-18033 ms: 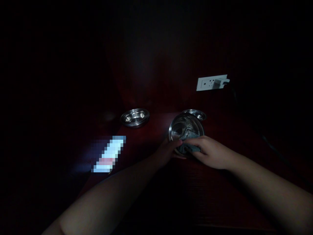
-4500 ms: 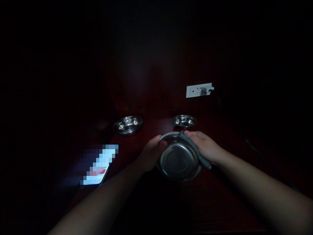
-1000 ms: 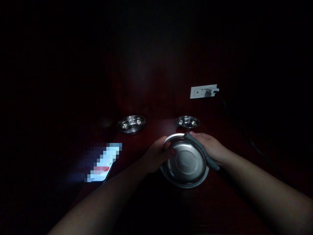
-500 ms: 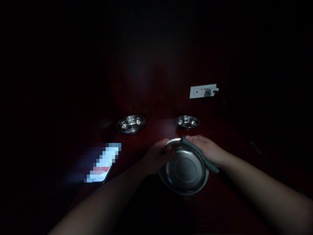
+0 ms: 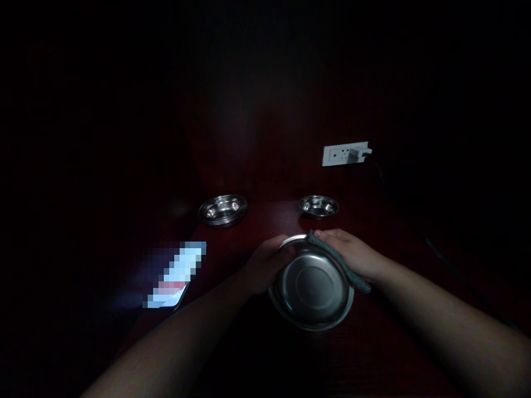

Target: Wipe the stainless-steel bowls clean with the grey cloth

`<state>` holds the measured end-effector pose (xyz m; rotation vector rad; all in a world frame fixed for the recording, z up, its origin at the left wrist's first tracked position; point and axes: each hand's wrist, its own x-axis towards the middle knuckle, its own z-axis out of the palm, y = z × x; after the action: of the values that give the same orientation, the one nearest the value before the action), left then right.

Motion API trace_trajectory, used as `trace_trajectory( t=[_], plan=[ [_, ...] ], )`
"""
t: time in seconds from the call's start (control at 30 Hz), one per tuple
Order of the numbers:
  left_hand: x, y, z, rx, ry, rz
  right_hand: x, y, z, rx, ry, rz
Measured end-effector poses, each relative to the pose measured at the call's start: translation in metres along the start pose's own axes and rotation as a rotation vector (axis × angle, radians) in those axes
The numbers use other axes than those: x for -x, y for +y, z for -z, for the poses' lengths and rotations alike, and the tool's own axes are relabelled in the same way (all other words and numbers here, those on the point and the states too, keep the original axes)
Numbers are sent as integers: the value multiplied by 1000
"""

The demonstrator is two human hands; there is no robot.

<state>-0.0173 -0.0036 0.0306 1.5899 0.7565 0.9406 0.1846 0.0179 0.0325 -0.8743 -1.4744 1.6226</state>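
The left hand [image 5: 265, 265] grips a round, satiny metal bowl [image 5: 313, 282] by its rim, ringed base showing; the right hand [image 5: 353, 251] clasps a folded grey-green cloth [image 5: 341, 262] against its opposite edge. Beyond the left hand, shiny nested bowls [image 5: 223, 213] sit on the dark-red tabletop [image 5: 271, 216]

The round steel bowl [image 5: 317, 284] is silver-grey, ringed with circles on its base; the folded fabric cloth [image 5: 342, 262] is dull grey-green. The stacked round steel bowls [image 5: 224, 211] and small round steel bowl [image 5: 319, 207] shine silver. The wide flat desk [image 5: 274, 218] is deep red, the rectangular socket plate [image 5: 333, 156] white with black holes.
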Motion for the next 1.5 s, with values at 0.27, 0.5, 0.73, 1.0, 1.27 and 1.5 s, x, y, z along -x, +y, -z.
trace_trajectory(
  t=[0.27,0.5,0.73,1.0,1.27,1.5],
  plan=[
    [-12,-17,5,340,333,138,-3,-1,-1,-103,294,101],
    [-11,-28,-1,500,368,217,-10,3,3,-136,669,262],
    [-11,-31,-5,524,314,225,-10,4,3,-155,640,188],
    [-13,-35,-4,505,323,206,-10,5,4,-128,680,202],
    [-13,-29,-5,348,481,172,-11,9,16,238,561,269],
    [-6,-11,-8,48,580,35,-9,4,15,433,523,232]
  ],
)
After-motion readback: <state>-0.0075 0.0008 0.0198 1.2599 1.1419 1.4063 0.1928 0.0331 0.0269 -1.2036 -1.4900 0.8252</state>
